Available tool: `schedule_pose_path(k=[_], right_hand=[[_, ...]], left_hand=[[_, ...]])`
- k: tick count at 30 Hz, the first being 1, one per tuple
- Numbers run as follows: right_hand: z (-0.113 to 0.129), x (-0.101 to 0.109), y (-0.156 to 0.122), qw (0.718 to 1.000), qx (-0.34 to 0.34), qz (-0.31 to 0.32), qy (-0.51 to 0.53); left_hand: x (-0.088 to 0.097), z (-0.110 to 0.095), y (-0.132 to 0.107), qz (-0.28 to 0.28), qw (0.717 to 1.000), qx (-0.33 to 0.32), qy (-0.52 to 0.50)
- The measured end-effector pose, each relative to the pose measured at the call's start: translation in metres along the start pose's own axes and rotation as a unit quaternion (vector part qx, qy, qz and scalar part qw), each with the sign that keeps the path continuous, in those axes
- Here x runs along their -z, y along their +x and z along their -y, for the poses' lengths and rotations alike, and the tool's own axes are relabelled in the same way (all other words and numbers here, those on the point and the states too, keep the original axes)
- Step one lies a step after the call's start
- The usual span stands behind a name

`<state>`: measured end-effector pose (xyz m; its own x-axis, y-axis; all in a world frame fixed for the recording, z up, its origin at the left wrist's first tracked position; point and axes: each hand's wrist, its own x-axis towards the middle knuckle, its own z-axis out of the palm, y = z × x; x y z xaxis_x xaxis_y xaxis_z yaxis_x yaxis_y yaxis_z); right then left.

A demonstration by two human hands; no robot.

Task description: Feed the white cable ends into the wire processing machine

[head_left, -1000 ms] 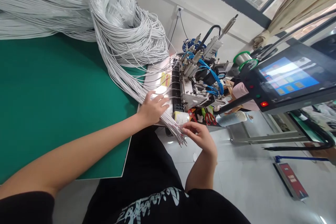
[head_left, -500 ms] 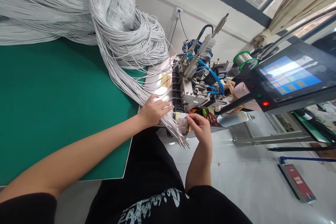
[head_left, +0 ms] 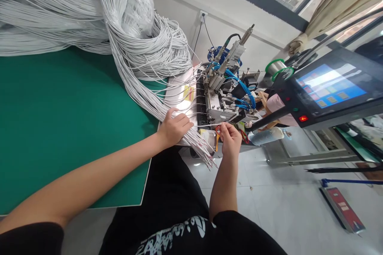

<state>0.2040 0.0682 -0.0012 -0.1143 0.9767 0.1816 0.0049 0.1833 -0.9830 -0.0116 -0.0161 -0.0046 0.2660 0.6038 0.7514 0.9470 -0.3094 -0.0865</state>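
My left hand (head_left: 176,129) lies closed over the bundle of white cables (head_left: 143,95) at the corner of the green table. Beyond its fingers, the cables' loose ends (head_left: 206,155) fan out with reddish tips. My right hand (head_left: 231,137) pinches the end of a single white cable (head_left: 208,125), drawn straight out to the right from the left hand. That cable runs along the front of a machine (head_left: 215,101) with metal cylinders and blue air hoses. Several other white cables lead into the machine's black feed strip (head_left: 201,99).
Large coils of white cable (head_left: 161,48) lie piled on the green table (head_left: 68,127). A touchscreen panel (head_left: 332,83) juts in from the right. By my right hand are red-handled scissors (head_left: 244,136); a green-rimmed wire spool (head_left: 277,67) stands behind the machine.
My right hand has moved slightly right and up, pulling the single cable out straighter. The left hand stays on the bundle, its fingers now more curled.
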Motion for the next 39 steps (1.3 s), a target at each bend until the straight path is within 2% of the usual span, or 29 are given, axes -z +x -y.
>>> schedule_pose_path(k=[8,16,21,27,33,39], right_hand=[[0.001,-0.002,-0.002,0.999,-0.004,0.032,-0.022],[0.002,0.007,0.001,0.994,-0.039,0.091,0.051],[-0.001,0.006,0.004,0.991,-0.061,0.09,0.082],[-0.009,0.012,0.01,0.997,-0.036,0.066,-0.033],[-0.014,0.016,0.017,0.979,-0.004,0.09,-0.185],[-0.018,0.007,0.023,0.979,0.002,0.082,-0.189]], left_hand=[[-0.002,0.001,0.0,0.026,1.0,0.003,-0.009],[-0.002,0.002,-0.001,0.039,0.999,-0.001,-0.013],[-0.001,0.002,0.0,0.046,0.999,0.002,-0.014],[-0.001,0.003,0.0,0.042,0.999,0.001,-0.03],[-0.002,0.003,-0.001,0.026,0.999,0.006,-0.027],[-0.002,0.0,0.0,0.054,0.998,0.02,-0.028]])
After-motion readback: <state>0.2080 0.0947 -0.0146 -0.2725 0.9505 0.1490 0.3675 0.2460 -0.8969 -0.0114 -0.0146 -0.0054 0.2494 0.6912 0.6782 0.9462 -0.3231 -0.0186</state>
